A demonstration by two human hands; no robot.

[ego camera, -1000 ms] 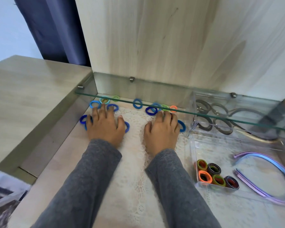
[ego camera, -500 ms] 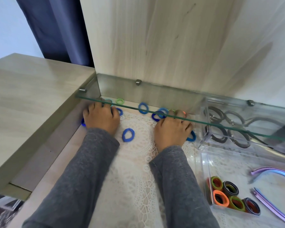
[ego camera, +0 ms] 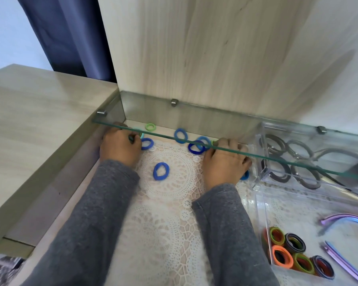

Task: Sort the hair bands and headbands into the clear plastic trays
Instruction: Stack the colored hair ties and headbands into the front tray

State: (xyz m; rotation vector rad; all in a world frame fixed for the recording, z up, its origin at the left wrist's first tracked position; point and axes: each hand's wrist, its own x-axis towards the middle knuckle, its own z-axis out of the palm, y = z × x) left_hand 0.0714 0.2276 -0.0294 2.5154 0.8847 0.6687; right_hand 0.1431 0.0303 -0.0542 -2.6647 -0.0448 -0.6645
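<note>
Blue hair band (ego camera: 161, 171) lying loose between left fingers (ego camera: 130, 135) and right fingers (ego camera: 225, 143), both curled (grip unclear)

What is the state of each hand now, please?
Left hand: curled round small hair bands.
Right hand: fingers curled, grip cannot be told.

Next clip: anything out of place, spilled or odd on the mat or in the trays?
Nothing looks spilled or damaged. One blue hair band lies alone on the lace mat between the left hand and right hand, apart from the other loose bands clustered under the glass shelf. All these are outside the trays.
</note>
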